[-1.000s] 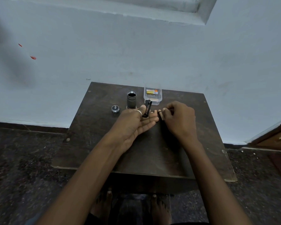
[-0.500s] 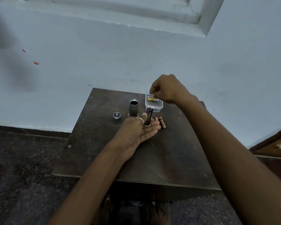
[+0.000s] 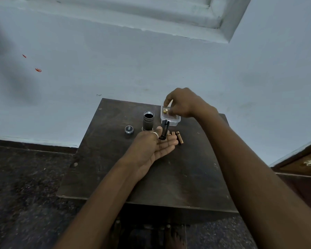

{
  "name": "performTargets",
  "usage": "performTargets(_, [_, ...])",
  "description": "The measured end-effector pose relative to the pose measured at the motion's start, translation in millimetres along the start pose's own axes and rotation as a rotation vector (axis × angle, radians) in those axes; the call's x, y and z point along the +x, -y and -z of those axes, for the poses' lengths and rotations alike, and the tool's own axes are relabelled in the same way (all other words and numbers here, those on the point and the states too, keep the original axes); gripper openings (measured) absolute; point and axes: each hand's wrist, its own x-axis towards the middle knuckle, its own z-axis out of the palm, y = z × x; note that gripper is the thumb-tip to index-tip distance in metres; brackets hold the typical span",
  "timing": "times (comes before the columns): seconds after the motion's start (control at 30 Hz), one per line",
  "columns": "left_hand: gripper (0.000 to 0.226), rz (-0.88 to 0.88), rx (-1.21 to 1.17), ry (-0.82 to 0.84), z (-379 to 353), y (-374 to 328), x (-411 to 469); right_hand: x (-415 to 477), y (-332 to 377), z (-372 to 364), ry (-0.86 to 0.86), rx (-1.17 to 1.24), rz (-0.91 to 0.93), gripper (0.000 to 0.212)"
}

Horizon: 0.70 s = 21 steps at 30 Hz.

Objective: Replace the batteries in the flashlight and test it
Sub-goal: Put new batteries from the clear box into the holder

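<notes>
Flashlight body stood upright and uncapped at centre frame on the dark surface, tail cap just left of it. Black battery holder rested across the fingers of the spread left hand. Spent batteries lay just right of that hand, released a second before. Right hand reached up-frame into the clear container, pinching a fresh battery. Removal judged done; loading next.

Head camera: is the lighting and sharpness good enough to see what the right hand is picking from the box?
Head view: dim, even light, no glare; wide-angle bend at the edges; the right hand over the clear box is soft, so the gold battery shows without detail.
</notes>
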Motion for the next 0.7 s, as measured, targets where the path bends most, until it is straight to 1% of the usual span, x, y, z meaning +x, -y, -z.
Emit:
performTargets(0.07, [0.035, -0.001, 0.001, 0.008, -0.5, 0.1, -0.6, -17.5, -0.9, 5.7, -0.171, 0.144, -0.036, 0.019])
performTargets(0.13, [0.035, -0.01, 0.003, 0.018, -1.0, 1.0, -0.9, -40.5, 4.3, 9.0, -0.323, 0.298, -0.047, 0.015])
performTargets(0.2, [0.036, -0.022, 0.0, 0.019, -0.6, 1.6, -0.7, -65.2, 13.5, 8.2, -0.456, 0.427, -0.053, 0.009])
performTargets(0.27, [0.036, -0.027, -0.001, 0.014, 0.0, 2.2, 0.5, -86.7, 21.7, 4.3, -0.551, 0.519, -0.06, 0.006])
performTargets(0.37, [0.035, -0.03, -0.009, 0.012, 0.7, 3.4, 2.0, -106.8, 30.8, -6.3, -0.616, 0.55, -0.068, 0.005])
performTargets(0.53, [0.029, -0.057, -0.021, 0.003, -0.5, 6.4, 3.2, -115.7, 34.9, -26.6, -0.617, 0.519, -0.063, 0.006])
performTargets(0.7, [0.027, -0.078, -0.035, -0.002, 1.7, 7.0, 6.5, -125.7, 36.2, -36.2, -0.628, 0.354, 0.011, 0.008])
